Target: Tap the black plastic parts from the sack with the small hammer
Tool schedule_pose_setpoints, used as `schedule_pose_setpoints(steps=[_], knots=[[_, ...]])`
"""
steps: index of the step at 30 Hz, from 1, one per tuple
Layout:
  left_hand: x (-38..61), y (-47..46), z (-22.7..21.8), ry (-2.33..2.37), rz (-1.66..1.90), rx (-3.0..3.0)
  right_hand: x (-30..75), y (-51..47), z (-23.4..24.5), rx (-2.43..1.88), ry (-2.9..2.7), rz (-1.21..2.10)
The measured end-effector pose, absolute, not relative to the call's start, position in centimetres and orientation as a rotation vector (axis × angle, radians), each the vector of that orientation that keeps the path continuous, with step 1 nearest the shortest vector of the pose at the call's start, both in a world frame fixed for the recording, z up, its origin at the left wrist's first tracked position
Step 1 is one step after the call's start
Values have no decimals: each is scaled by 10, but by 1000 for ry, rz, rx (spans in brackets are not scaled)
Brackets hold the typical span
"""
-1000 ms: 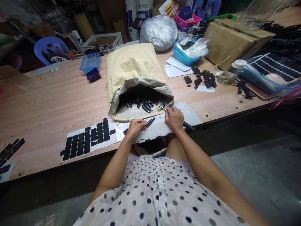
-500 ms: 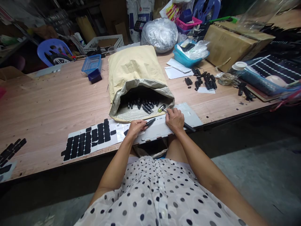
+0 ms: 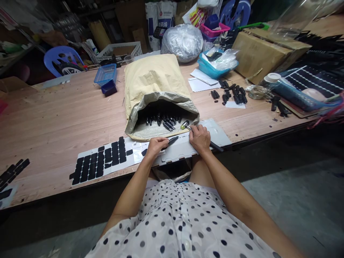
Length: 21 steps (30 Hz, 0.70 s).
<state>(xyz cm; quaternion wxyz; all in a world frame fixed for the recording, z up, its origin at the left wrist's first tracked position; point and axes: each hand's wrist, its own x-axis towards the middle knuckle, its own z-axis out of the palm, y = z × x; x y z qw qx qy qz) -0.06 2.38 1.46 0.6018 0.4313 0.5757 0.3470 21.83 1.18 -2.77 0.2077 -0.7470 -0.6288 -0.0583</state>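
My left hand [image 3: 157, 147] is closed on a slim black pointed piece [image 3: 172, 140], whose tip points to the right above a grey cardboard strip [image 3: 177, 149]. Wrapped around a small hammer [image 3: 215, 146] is my right hand [image 3: 200, 138]; the hammer's yellow-green and metal head lies to the upper left of my fingers and its black handle sticks out to the lower right. Just ahead of both hands a beige woven sack [image 3: 156, 75] lies with its mouth facing me. Several black pieces [image 3: 168, 122] with shiny tips rest inside that mouth.
Left of my hands lies a sheet of black stickers [image 3: 100, 159]. A blue basket [image 3: 105, 74] and a dark blue tray [image 3: 108, 88] stand beside the sack. To the right are loose black parts [image 3: 236, 94], a turquoise basket [image 3: 216, 68] and a cardboard box [image 3: 262, 53].
Almost nothing differs. The view has shifted very slightly, and both hands keep the same hold on the black piece and the hammer.
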Motion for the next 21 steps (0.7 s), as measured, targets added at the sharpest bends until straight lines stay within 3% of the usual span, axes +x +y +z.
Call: schedule_pose_setpoints(steps=[12,21], knots=[[2,20,-5,1384,833,1715,228,5,-25,-1909,-1628,-49],[4,22,-8,1373,740,1895,206,-49,-11,-1662,-1572,322]])
